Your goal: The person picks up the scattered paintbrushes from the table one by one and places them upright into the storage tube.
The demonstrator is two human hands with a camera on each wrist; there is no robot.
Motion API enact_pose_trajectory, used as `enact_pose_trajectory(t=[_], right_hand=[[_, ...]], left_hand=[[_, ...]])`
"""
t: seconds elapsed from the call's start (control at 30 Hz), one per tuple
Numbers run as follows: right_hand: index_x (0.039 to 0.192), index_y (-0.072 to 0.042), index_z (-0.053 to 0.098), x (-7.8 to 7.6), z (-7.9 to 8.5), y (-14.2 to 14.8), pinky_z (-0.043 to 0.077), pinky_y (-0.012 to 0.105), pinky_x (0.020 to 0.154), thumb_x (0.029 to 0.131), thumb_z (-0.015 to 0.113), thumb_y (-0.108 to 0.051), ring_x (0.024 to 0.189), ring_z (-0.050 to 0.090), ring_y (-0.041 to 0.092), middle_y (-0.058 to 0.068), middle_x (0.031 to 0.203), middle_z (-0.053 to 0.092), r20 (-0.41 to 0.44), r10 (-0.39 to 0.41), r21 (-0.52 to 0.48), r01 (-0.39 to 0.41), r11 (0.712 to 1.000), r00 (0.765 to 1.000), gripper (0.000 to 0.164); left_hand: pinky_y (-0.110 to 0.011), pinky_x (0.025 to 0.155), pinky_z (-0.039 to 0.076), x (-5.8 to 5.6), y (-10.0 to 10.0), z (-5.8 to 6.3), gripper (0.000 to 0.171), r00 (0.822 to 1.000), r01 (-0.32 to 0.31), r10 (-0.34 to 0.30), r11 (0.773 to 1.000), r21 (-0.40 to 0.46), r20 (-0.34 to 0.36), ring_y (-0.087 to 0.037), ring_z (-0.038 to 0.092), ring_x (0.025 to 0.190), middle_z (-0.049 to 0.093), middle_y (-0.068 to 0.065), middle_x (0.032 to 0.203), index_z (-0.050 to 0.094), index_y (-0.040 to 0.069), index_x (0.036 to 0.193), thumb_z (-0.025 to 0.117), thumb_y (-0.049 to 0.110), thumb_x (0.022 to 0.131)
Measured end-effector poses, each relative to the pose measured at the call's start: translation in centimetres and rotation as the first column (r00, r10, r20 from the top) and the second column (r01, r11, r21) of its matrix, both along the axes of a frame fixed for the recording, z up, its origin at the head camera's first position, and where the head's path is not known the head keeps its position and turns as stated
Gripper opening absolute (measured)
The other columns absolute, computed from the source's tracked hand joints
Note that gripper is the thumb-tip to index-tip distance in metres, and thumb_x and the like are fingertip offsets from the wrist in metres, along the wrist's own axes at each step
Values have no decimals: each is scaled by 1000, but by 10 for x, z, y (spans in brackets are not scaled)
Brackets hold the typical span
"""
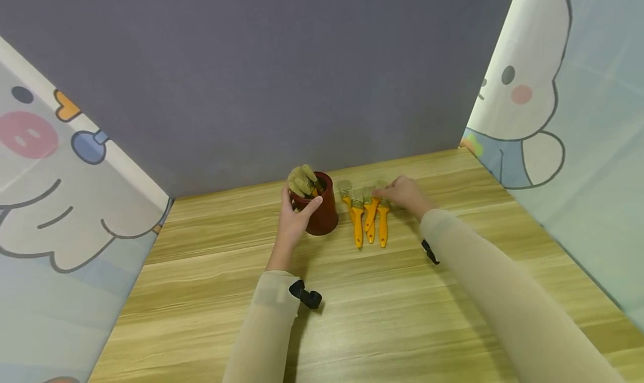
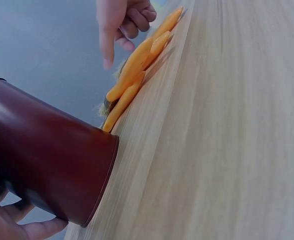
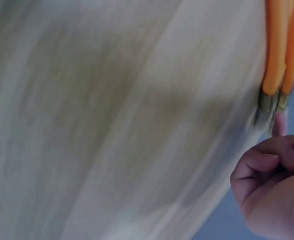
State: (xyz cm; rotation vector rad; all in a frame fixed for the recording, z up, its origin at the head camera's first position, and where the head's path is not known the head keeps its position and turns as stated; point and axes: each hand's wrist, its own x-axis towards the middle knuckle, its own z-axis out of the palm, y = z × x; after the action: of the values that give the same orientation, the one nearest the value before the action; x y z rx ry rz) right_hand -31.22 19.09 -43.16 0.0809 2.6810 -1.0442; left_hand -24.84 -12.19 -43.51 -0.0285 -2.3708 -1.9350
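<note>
My left hand (image 1: 293,218) grips a dark red, round, bucket-like container (image 1: 323,209) from its left, thumb near the rim. In the left wrist view the container (image 2: 51,155) stands on the table, fingers against its side. Several paintbrushes (image 1: 302,180) stand in it, bristles up. To its right lie several more paintbrushes (image 1: 383,226) with orange handles, some overlapping, bristles toward the wall. My right hand (image 1: 405,195) is at their bristle ends. In the right wrist view, one straight finger of this hand (image 3: 272,185) reaches the brush heads (image 3: 274,102) while other fingers are bent. No pinch is visible.
A wood-grain table (image 1: 211,282) lies under everything. Behind it rises a plain grey wall (image 1: 322,81). Panels with cartoon animals flank the left (image 1: 60,204) and right (image 1: 578,176) sides. Black straps (image 1: 305,294) sit on the wrists, over light sleeves.
</note>
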Motion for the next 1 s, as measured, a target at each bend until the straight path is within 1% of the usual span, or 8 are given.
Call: enact_pose_trajectory(t=[0.1,0.2,0.33,0.53,0.7,0.83,0.9,1.0], right_hand=[[61,-20,41,-1,-5,-3,39,32,54,95,67,-68,54,33,14,-6,56,35,7,-18,72,17,997,1000,64],[63,-21,43,0,-7,-6,38,33,55,95,62,-74,60,37,16,-4,61,38,14,-27,161,25,987,1000,65],[64,-21,41,1,-7,-8,33,32,54,94,59,-77,62,37,17,-2,66,39,35,-51,210,42,977,998,66],[62,-21,39,-1,-8,-4,32,31,52,98,59,-70,55,31,14,-5,59,32,52,-45,179,35,983,998,64],[62,-20,39,-2,-6,1,38,33,56,100,59,-61,57,34,16,-5,58,31,34,-23,143,17,989,999,60],[60,-19,42,-6,-8,5,41,32,57,100,61,-51,54,37,15,-6,55,32,30,-8,96,5,995,1000,55],[58,-20,43,-9,-10,8,41,30,55,100,62,-46,52,38,13,-7,53,34,34,0,68,-2,998,999,53],[56,-21,43,-11,-9,13,38,27,52,100,66,-38,49,35,11,-8,51,33,45,9,13,-9,1000,999,52]], left_hand=[[-59,127,37,-1,0,-2,104,1000,4,-4,1000,-4,8,-32,38,158,32,0,173,18,48,167,82,64,86],[-59,126,38,-2,0,-3,104,1000,5,-5,1000,-1,6,-31,39,158,33,0,172,18,47,166,82,64,86],[-59,125,40,-3,0,-4,103,1000,5,-5,1000,16,-9,-31,41,156,35,1,171,19,49,165,83,64,86],[-59,124,41,-4,0,-5,99,1000,16,-15,999,31,-21,-31,41,157,36,2,170,21,50,164,83,61,87],[-59,125,40,-4,0,-4,99,1000,15,-15,1000,26,-16,-32,40,157,36,1,170,21,50,164,82,60,88],[-58,126,38,-4,0,-4,100,1000,10,-10,1000,18,-11,-34,38,158,33,-1,172,20,48,166,82,61,88],[-58,127,38,-4,0,-4,102,1000,4,-4,1000,12,-6,-34,38,159,32,-1,173,19,48,166,82,62,88],[-58,127,38,-3,0,-3,103,1000,0,0,1000,6,0,-35,37,159,30,-1,174,17,48,167,82,63,87]])
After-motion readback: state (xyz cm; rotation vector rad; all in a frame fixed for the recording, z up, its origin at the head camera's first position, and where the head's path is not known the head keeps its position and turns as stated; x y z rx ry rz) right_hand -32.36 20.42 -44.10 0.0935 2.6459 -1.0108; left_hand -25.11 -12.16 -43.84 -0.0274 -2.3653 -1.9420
